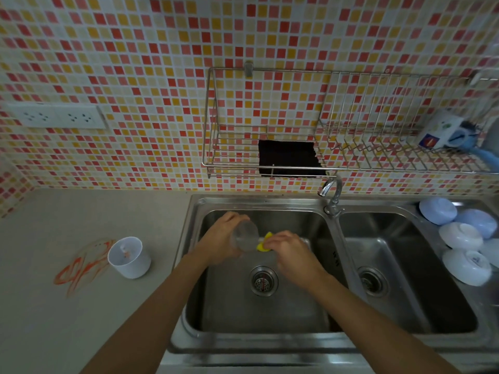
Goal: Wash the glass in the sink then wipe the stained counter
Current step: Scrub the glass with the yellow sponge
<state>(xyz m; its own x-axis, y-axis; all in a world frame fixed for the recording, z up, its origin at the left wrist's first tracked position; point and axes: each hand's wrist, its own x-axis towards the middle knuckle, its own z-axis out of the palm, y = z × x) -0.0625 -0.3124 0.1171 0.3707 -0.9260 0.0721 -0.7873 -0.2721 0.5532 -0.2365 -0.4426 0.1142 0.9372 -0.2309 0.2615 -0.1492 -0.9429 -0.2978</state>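
While the left hand [221,240] grips one clear drinking glass [245,236], the right hand [290,252] pinches one yellow sponge [263,242] at three o'clock of it, over the steel sink basin [270,317].

No text is showing clearly enough to read. The mug [442,130] on the rack [270,166] is carrying coloured printed marks, but they are too blurred to make out.

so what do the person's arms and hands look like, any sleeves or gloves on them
Both arms are bare from the bottom edge of the picture up to the wrists: no sleeves show. The left hand and right hand wear no gloves, and no watch, bracelet or ring is visible.
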